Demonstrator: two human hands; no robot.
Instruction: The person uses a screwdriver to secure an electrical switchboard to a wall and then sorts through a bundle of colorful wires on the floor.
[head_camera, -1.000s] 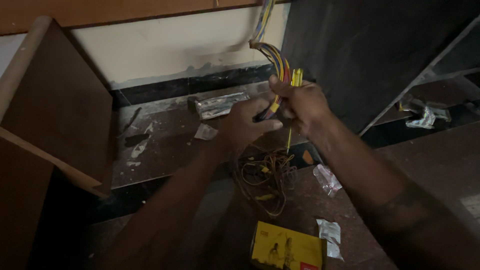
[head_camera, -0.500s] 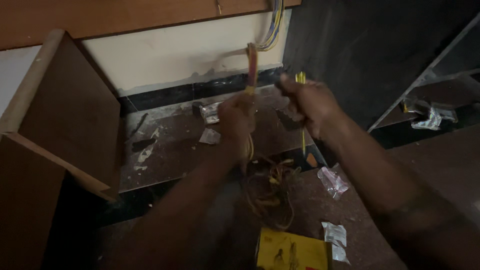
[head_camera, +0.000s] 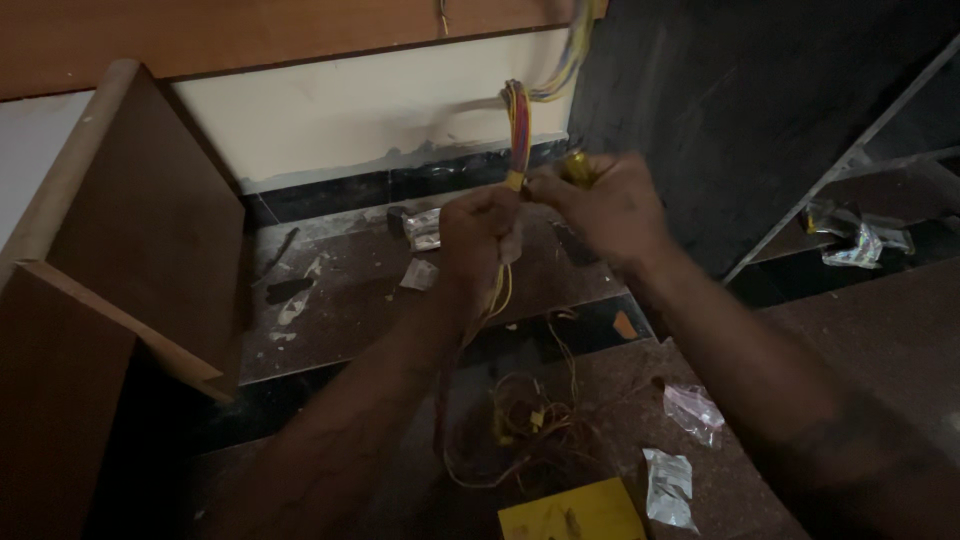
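Note:
A bundle of coloured wires (head_camera: 517, 125) comes down from the top of the wall and loops to my hands. My left hand (head_camera: 478, 232) is closed around the bundle, with yellow strands (head_camera: 497, 290) hanging below the fist. My right hand (head_camera: 600, 207) meets it from the right and grips a small yellow roll (head_camera: 575, 166), partly hidden by my fingers. Both hands are raised in front of the cream wall (head_camera: 360, 110).
A tangle of loose wires (head_camera: 525, 425) lies on the dark stone floor below my arms, next to a yellow box (head_camera: 572, 512) and silver foil wrappers (head_camera: 668, 485). Brown wooden panels (head_camera: 120, 250) stand at the left. A dark slab (head_camera: 740, 110) and metal frame (head_camera: 840, 165) are at the right.
My hands have come closer together at the wire bundle. The view has tilted slightly, and the bundle now stands upright above my left fist.

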